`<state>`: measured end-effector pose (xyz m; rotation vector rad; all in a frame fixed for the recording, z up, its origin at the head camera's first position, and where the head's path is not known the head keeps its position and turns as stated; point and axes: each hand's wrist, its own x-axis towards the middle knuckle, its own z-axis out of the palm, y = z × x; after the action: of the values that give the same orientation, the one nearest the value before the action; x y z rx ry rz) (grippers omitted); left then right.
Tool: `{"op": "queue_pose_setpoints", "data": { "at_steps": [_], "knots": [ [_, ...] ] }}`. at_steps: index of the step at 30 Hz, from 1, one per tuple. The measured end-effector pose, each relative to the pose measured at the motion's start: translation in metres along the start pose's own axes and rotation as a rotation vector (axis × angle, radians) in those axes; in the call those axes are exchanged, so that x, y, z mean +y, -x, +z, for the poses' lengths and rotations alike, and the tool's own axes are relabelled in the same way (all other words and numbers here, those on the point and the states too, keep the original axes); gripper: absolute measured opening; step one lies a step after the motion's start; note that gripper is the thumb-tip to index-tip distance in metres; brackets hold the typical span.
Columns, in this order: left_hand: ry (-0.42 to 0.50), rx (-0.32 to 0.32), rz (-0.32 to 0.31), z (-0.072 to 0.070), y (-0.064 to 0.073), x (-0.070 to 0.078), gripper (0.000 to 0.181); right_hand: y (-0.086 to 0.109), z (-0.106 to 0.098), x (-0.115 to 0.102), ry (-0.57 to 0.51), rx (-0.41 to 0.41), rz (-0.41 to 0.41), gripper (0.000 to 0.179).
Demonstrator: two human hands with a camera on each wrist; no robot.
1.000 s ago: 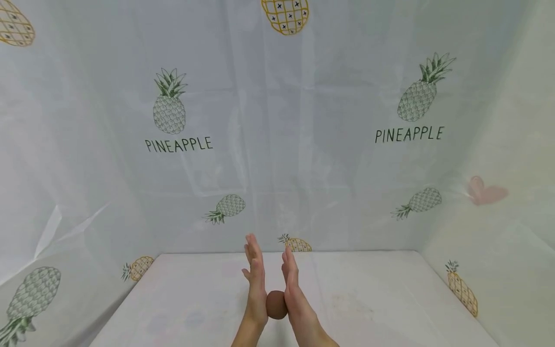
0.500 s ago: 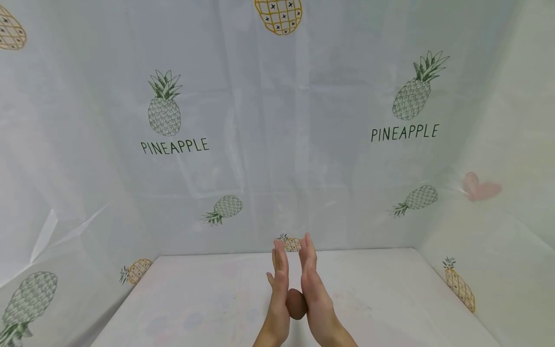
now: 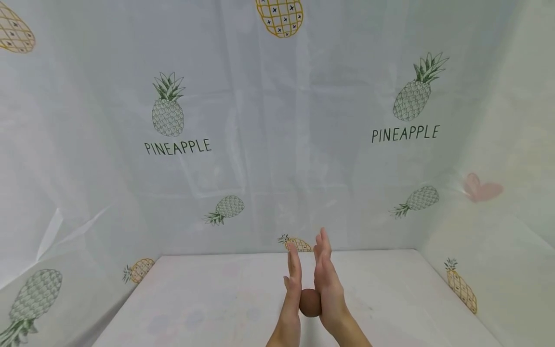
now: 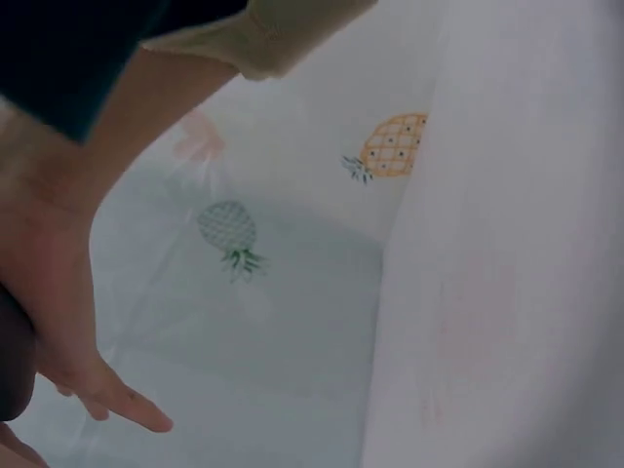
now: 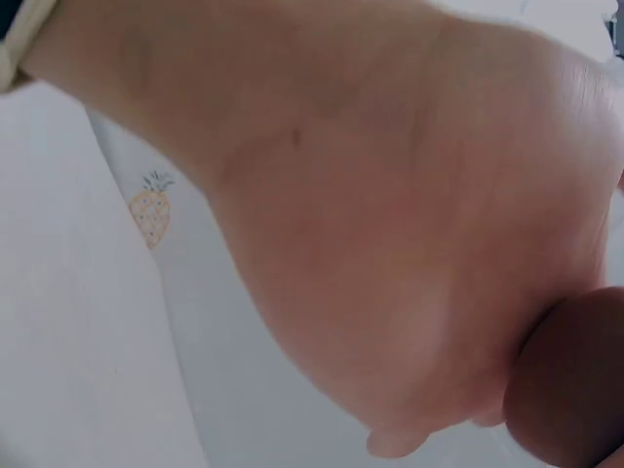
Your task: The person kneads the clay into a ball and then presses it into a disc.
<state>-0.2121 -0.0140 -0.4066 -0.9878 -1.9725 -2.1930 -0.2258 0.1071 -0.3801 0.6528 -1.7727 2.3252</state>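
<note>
A smooth brown ball of what looks like clay [image 3: 310, 303] is pressed between two upright palms above the table. On its left side lies my left hand [image 3: 292, 294], the fingers straight and pointing away from me. My right hand [image 3: 331, 295] touches it from the right, with straight fingers too. The ball sits near the heels of the hands, and a gap shows between the fingers of one hand and the other. In the left wrist view only a dark slice of the ball [image 4: 14, 361] shows. The right wrist view has the ball [image 5: 575, 380] at its lower right, against a palm.
Under the hands is a white table [image 3: 208, 299] with faint coloured smudges. Behind it and on both sides hangs a pale sheet [image 3: 277, 144] printed with pineapples. The table's back edge meets the sheet.
Both hands have moved to the right together, carrying the ball between them. The right hand's fingertips now reach farther forward than the left's; earlier the left's did. The ball looks rounder than half a second ago.
</note>
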Motion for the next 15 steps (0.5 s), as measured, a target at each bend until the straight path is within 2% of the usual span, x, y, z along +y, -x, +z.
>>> {"op": "queue_pose_setpoints", "data": {
  "at_steps": [4,8,12,15],
  "knots": [
    [0.041,-0.042,-0.008,0.007,0.004,0.007,0.054,-0.004,-0.01,0.002,-0.02,0.05,-0.014,0.058],
    [0.075,-0.074,0.049,0.012,0.004,0.01,0.055,-0.007,-0.018,0.006,-0.002,0.086,-0.045,0.06],
    [0.078,-0.061,0.123,0.013,0.005,0.012,0.056,-0.009,-0.019,0.014,0.017,0.067,-0.031,0.06],
    [0.063,-0.022,0.148,0.011,0.006,0.014,0.056,-0.009,-0.015,0.021,0.024,0.033,0.002,0.059]
  ]
}}
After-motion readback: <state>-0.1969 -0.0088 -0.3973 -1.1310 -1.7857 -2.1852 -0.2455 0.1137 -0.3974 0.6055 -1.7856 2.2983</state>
